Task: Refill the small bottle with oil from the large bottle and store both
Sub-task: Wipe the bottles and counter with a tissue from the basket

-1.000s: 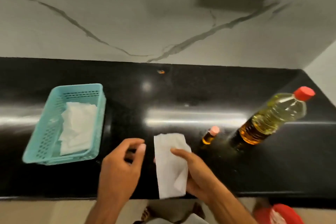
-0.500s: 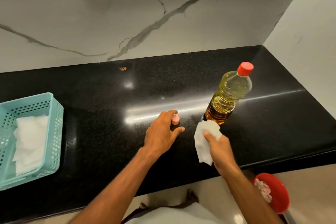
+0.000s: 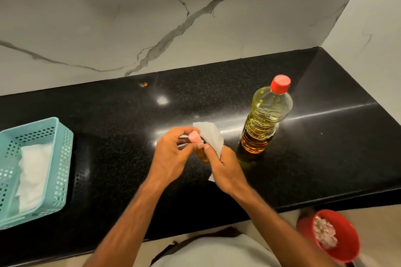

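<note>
Near bench front edge: small pink-capped amber oil bottle (image 3: 202, 153)
Left hand (image 3: 171, 156): pinching cap, probably unscrewing
Right hand (image 3: 225, 169): gripping white paper tissue (image 3: 211, 136) round bottle, steadying

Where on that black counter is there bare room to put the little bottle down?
Bare counter lies between the teal basket and the hands, and again right of the large oil bottle toward the corner. It is crowded in the middle, where the left hand and right hand hold the small bottle and tissue.
</note>
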Demonstrator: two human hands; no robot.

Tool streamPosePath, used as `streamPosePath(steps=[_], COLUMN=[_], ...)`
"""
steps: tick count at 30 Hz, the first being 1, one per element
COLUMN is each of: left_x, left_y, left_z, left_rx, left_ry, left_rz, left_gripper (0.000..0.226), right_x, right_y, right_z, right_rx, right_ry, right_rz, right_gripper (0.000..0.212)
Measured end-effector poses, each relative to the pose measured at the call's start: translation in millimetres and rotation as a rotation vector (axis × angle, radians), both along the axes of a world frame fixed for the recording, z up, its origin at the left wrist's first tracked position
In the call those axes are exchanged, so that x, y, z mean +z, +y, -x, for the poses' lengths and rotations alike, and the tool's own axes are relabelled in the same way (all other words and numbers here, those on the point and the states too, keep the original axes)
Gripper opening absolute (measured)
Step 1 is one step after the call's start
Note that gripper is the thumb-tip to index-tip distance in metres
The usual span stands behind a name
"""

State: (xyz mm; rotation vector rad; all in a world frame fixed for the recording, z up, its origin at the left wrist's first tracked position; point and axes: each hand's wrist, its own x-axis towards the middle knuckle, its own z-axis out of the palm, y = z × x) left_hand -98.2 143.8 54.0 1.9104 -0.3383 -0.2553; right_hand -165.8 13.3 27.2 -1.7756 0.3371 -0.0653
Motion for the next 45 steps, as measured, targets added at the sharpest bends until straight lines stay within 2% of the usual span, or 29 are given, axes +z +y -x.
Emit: streamPosePath(steps=[5, 9, 11, 17, 20, 24, 25, 28, 30, 33, 38, 45], left_x=[29.5, 43.2, 46.8, 54.6, 55.7, 56.9, 56.9, 57.9, 60.4, 64.0, 64.0, 66.4], left_y=[4.0, 5.9, 6.7, 14.9, 15.8, 18.8, 19.6, 20.6, 22.0, 24.0, 21.3, 27.7], left_z=[-4.2, -1.9, -2.9, -5.3, -4.3, -5.8, -5.7, -5.6, -7.9, -9.8, -6.1, -7.3], left_rx=[-0.031, -0.128, -0.183, -0.274, -0.327, -0.353, -0.358, -0.375, -0.390, -0.407, -0.398, -0.370], left_ry=[-0.039, -0.072, -0.106, -0.109, -0.085, -0.074, -0.073, -0.079, -0.098, -0.129, -0.114, -0.106], left_rz=[-0.037, -0.025, -0.028, -0.020, 0.022, 0.014, 0.011, 0.019, 0.014, -0.035, -0.044, -0.147], left_gripper=[0.029, 0.030, 0.030, 0.031, 0.033, 0.035, 0.035, 0.036, 0.037, 0.037, 0.035, 0.029], right_x=[4.1, 19.3, 23.8, 19.8, 24.1, 18.7, 18.6, 21.6, 23.0, 21.7, 34.7, 35.1], right_y=[-2.5, -1.4, -0.9, -3.9, -1.5, -0.3, -1.4, -3.0, -2.6, -5.9, -7.9, -14.2], right_z=[11.3, 7.2, 2.0, 2.3, -3.0, -0.7, -1.0, -7.5, -11.6, -13.9, -18.6, -15.6], right_rx=[0.030, 0.022, 0.027, 0.040, 0.049, 0.021, -0.004, -0.006, 0.026, 0.055, 0.144, 0.214], right_ry=[-0.055, -0.107, -0.128, -0.021, -0.046, 0.097, 0.114, 0.113, 0.133, 0.188, 0.151, 0.289], right_rz=[-0.024, -0.128, -0.165, -0.351, -0.336, -0.358, -0.372, -0.359, -0.340, -0.385, -0.389, -0.404], right_gripper=[0.020, 0.036, 0.032, 0.029, 0.030, 0.019, 0.020, 0.045, 0.054, 0.056, 0.054, 0.051])
